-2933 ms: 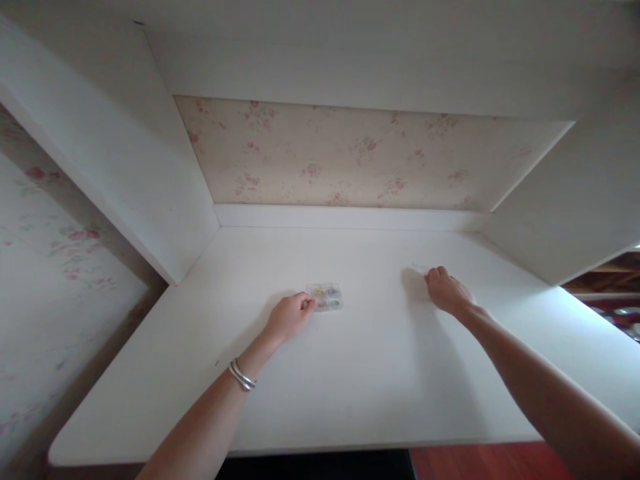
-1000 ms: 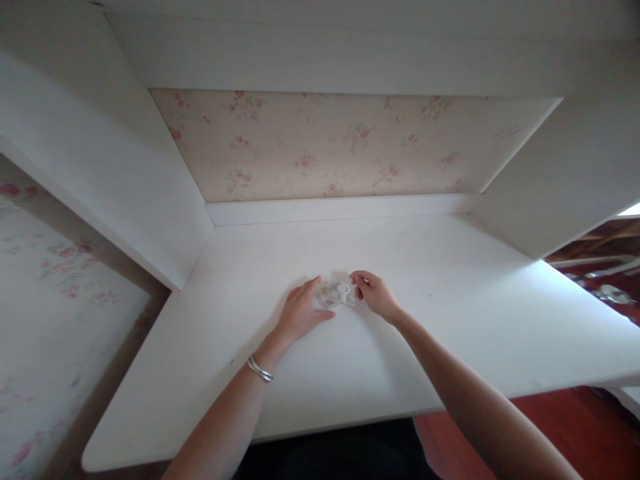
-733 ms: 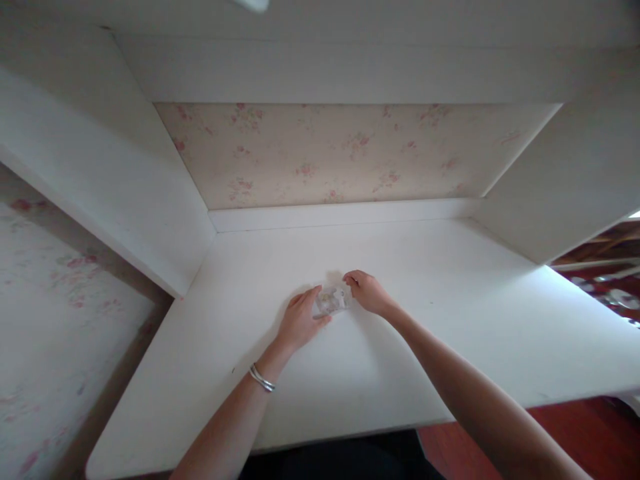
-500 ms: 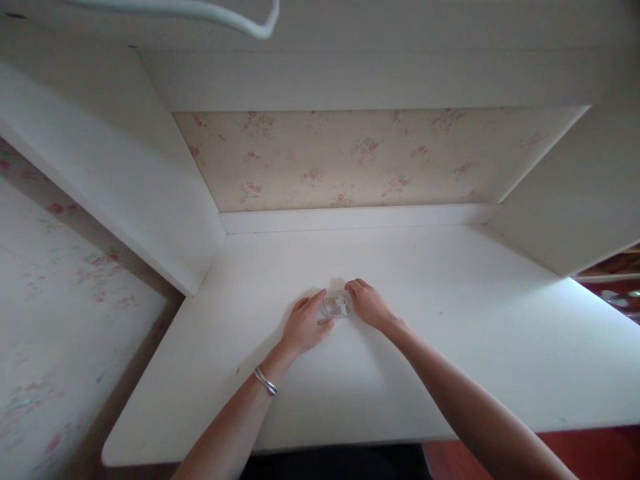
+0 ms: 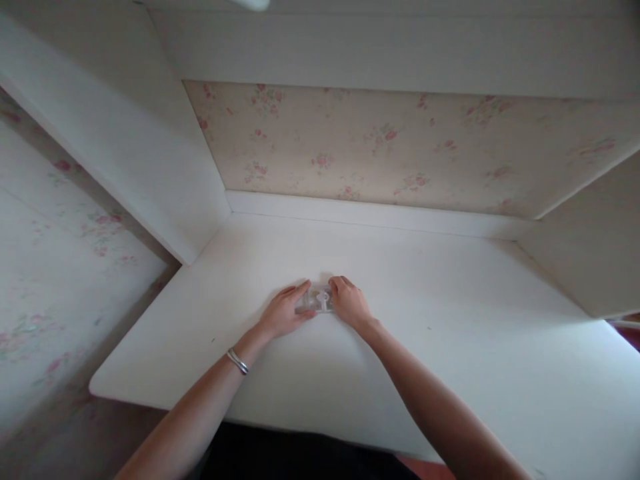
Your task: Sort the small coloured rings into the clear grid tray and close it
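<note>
Pinching from both ends, my two hands close on a small clear box [image 5: 318,300] that lies flat on the desk [image 5: 450,347], roughly at its middle and a little nearer the front edge than the back. My left hand [image 5: 283,313] lies palm down against the box's left end, fingers stretched along its far side and thumb tucked at the near edge. My right hand [image 5: 350,305] covers the right end, fingers curled over the top corner, knuckles raised. Both hands are closed on the box, touching it, with only a narrow strip of it showing between them. On that strip I can see a small white clasp-like shape; what is inside is too blurred for me to tell. A bracelet [image 5: 237,361] rings my left wrist. Both forearms run back toward the near edge, well apart at the elbows and meeting at the box. Around the desk stand white panels [image 5: 125,153] on the left and right, a white board overhead, and floral wallpaper [image 5: 380,147] across the back, above a low white ledge.
</note>
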The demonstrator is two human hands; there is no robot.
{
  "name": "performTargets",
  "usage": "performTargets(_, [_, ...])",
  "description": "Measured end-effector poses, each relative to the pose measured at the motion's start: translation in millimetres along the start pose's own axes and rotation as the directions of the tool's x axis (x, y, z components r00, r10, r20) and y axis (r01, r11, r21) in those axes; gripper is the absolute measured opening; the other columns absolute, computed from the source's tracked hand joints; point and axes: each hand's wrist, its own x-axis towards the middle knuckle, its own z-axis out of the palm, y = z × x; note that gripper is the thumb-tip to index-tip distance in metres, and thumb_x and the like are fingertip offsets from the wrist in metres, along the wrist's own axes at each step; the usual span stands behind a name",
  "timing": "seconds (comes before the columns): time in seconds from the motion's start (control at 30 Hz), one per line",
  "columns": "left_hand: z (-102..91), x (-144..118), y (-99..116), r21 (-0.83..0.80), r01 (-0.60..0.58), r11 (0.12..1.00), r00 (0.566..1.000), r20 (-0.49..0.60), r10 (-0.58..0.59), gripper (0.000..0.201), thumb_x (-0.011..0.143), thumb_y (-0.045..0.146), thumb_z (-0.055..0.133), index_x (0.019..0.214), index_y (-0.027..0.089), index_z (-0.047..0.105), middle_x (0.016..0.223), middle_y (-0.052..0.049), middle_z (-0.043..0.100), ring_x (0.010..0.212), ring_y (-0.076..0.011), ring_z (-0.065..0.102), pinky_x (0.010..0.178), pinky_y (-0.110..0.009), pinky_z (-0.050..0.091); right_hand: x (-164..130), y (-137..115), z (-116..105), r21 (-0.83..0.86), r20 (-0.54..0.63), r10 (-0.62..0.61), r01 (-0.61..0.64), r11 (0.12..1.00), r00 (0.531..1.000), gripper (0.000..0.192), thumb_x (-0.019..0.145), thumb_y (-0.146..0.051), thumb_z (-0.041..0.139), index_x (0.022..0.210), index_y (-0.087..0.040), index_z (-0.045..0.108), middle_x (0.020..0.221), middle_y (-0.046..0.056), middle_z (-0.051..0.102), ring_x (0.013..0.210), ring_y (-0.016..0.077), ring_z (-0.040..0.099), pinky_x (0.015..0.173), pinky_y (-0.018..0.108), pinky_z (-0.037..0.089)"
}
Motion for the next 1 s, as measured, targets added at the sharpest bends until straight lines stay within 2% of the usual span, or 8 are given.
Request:
performTargets(0.2, [-3.5, 3, 5, -0.008, 0.017, 1.0, 1.0, 0.005, -0.017, 0.065, 0.073, 0.047, 0.064, 0.13, 0.021, 0.046, 0.129, -0.009, 0.054, 0.119, -0.0235, 0.049, 0.104, -0.041, 0.036, -1, 7, 8, 0.148, -0.067, -0.013, 0.022, 0.989, 0.998, 0.031, 0.095, -0.025, 0.03, 0.1, -0.019, 0.06, 0.099, 0.008, 0.061, 0.088, 0.0167, 0.058, 0.076, 0.026, 0.04])
performTargets(0.4, [-10.8, 4, 4, -0.027, 0.013, 1.0, 0.999, 0.046, -0.011, 0.066, 0.073, 0.047, 0.064, 0.131, 0.021, 0.046, 0.144, -0.009, 0.035, 0.129, -0.0243, 0.038, 0.107, -0.04, 0.033, 2, 5, 15, 0.17, -0.089, -0.002, 0.017, 0.985, 0.996, 0.028, 0.093, -0.021, 0.033, 0.097, -0.02, 0.061, 0.099, 0.006, 0.061, 0.09, 0.0155, 0.057, 0.078, 0.025, 0.04])
performTargets(0.5, [-11.9, 4, 2, -0.006, -0.005, 1.0, 0.998, 0.056, 0.006, 0.067, 0.073, 0.045, 0.064, 0.131, 0.021, 0.044, 0.139, -0.009, 0.043, 0.127, -0.0243, 0.041, 0.107, -0.04, 0.033, 1, 2, 19, 0.175, -0.123, 0.008, 0.013, 0.984, 0.992, 0.027, 0.093, -0.022, 0.033, 0.098, -0.02, 0.06, 0.099, 0.006, 0.061, 0.089, 0.0155, 0.058, 0.078, 0.024, 0.04])
performTargets(0.6, [-10.7, 5, -1, 0.04, -0.034, 0.999, 0.999, 0.044, 0.032, 0.065, 0.075, 0.044, 0.062, 0.132, 0.02, 0.041, 0.135, -0.01, 0.047, 0.124, -0.0245, 0.043, 0.106, -0.041, 0.033, -3, -2, 26, 0.148, -0.162, 0.047, -0.023, 0.989, 0.986, 0.027, 0.094, -0.023, 0.033, 0.099, -0.02, 0.059, 0.101, 0.006, 0.06, 0.087, 0.0159, 0.057, 0.075, 0.024, 0.04])
performTargets(0.77, [-9.2, 4, -8, 0.123, -0.122, 0.985, 0.991, 0.075, 0.113, 0.064, 0.08, 0.049, 0.055, 0.134, 0.02, 0.037, 0.136, -0.01, 0.045, 0.124, -0.0258, 0.042, 0.103, -0.043, 0.032, -4, -12, 30, 0.053, -0.189, 0.098, -0.09, 0.995, 0.977, 0.027, 0.095, -0.023, 0.031, 0.098, -0.02, 0.058, 0.098, 0.006, 0.06, 0.084, 0.0157, 0.057, 0.073, 0.023, 0.038])
performTargets(0.87, [-8.8, 4, -8, 0.143, -0.108, 0.984, 0.993, 0.061, 0.101, 0.071, 0.079, 0.056, 0.052, 0.136, 0.017, 0.033, 0.137, -0.013, 0.043, 0.124, -0.0272, 0.04, 0.102, -0.043, 0.031, 0, -17, 27, 0.012, -0.184, 0.129, -0.129, 0.992, 0.974, 0.028, 0.095, -0.024, 0.031, 0.092, -0.02, 0.059, 0.094, 0.005, 0.059, 0.083, 0.0152, 0.056, 0.072, 0.023, 0.037])
performTargets(1.0, [-10.1, 6, -2, 0.165, -0.07, 0.984, 0.997, 0.04, 0.065, 0.063, 0.087, 0.054, 0.039, 0.136, 0.015, 0.032, 0.136, -0.015, 0.043, 0.125, -0.0267, 0.04, 0.101, -0.043, 0.03, 4, -22, 23, 0.011, -0.171, 0.17, -0.171, 0.985, 0.97, 0.032, 0.095, -0.027, 0.03, 0.086, -0.019, 0.06, 0.09, 0.004, 0.06, 0.081, 0.014, 0.054, 0.07, 0.022, 0.035])
